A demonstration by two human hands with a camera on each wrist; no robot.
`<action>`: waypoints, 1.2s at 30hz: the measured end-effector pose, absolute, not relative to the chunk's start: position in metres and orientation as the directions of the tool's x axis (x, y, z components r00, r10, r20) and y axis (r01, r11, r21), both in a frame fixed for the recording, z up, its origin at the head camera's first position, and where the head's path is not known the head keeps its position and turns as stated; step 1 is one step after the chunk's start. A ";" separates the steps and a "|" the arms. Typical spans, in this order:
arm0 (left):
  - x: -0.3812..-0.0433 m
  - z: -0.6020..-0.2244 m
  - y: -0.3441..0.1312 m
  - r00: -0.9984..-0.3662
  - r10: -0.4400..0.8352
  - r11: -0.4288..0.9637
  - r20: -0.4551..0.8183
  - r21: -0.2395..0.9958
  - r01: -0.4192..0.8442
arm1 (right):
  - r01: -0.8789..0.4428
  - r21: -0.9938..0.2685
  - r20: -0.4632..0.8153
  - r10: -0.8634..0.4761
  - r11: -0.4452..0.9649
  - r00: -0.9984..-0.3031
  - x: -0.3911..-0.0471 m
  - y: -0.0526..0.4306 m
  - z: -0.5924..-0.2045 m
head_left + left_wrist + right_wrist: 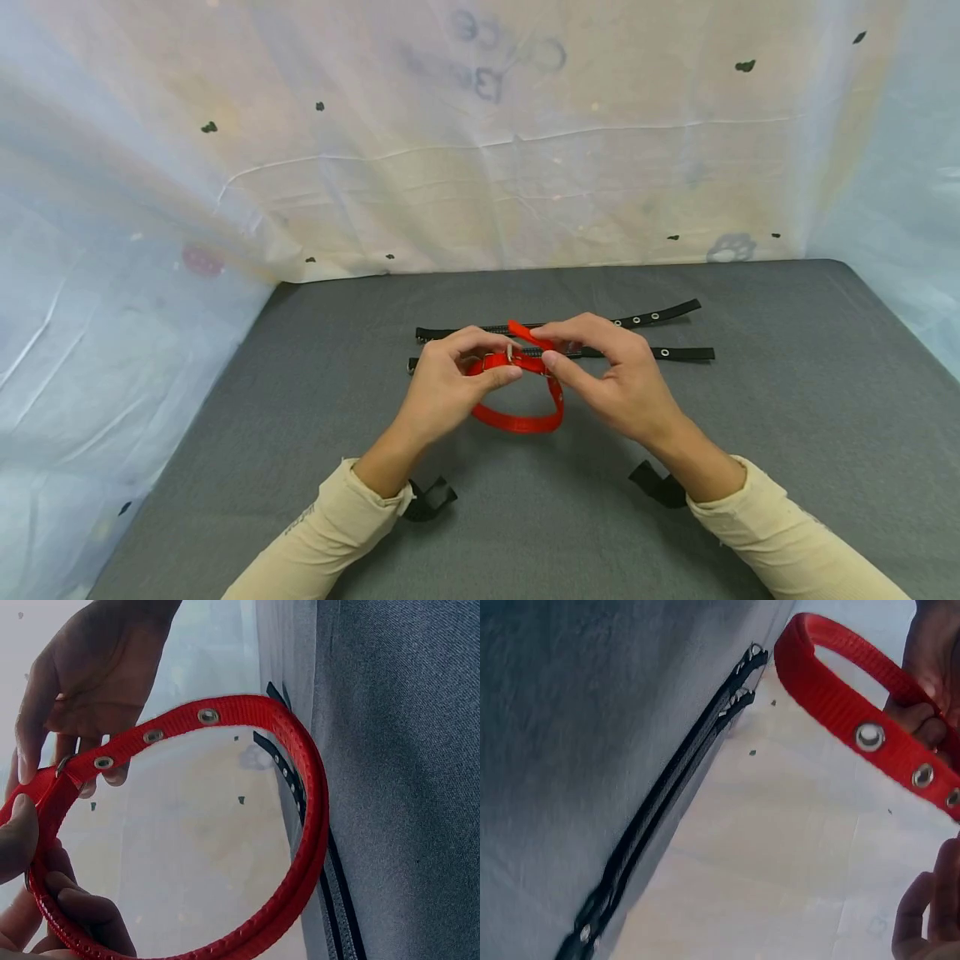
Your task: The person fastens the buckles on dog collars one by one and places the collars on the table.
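Note:
A red collar (525, 423) with a metal buckle (511, 353) is bent into a loop and held up above the grey table. My left hand (441, 393) pinches it beside the buckle, thumb toward me. With thumb and fingertips, my right hand (628, 390) pinches the strap's free end, which points up past the buckle. In the left wrist view, the strap passes through the buckle, and metal eyelets (153, 736) line the part inside the loop. The right wrist view shows the red strap (821, 682) close up, with my left hand (934, 656) behind it.
Two black collars with eyelets lie stretched out on the grey table (262, 467) beyond my hands, one farther (675, 312) and one nearer (693, 354). A pale printed sheet (480, 200) hangs behind the table's far edge. Black bands (431, 500) show at both sleeve cuffs.

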State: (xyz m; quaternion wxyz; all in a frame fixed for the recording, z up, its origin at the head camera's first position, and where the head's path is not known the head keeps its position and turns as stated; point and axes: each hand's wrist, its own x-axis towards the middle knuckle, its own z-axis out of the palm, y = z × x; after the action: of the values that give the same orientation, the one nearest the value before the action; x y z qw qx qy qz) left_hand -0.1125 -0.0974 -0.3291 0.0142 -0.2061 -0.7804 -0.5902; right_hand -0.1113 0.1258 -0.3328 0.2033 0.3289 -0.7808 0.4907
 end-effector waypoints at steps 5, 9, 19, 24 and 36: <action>-0.112 -0.328 -0.098 -0.915 0.296 0.223 0.274 0.911 0.345 | -0.732 -0.612 0.651 -0.335 0.300 -0.681 -0.113 0.128 -0.332; -0.112 -0.329 -0.096 -0.910 0.295 0.215 0.292 0.908 0.360 | -0.743 -0.610 0.647 -0.367 0.276 -0.668 -0.113 0.128 -0.333; -0.109 -0.334 -0.090 -0.901 0.320 0.196 0.293 0.910 0.366 | -0.743 -0.613 0.657 -0.347 0.271 -0.669 -0.109 0.117 -0.338; -0.108 -0.334 -0.089 -0.909 0.299 0.219 0.291 0.906 0.363 | -0.716 -0.605 0.639 -0.323 0.349 -0.698 -0.108 0.120 -0.334; -0.109 -0.334 -0.091 -0.906 0.266 0.234 0.330 0.889 0.393 | -0.724 -0.572 0.609 -0.391 0.386 -0.690 -0.109 0.131 -0.324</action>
State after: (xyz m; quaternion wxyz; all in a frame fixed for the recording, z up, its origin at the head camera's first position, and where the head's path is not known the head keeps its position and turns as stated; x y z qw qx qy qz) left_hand -0.1088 -0.0907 -0.3337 0.0544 -0.2101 -0.7836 -0.5821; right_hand -0.1094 0.1309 -0.3243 0.1914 0.3440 -0.8101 0.4344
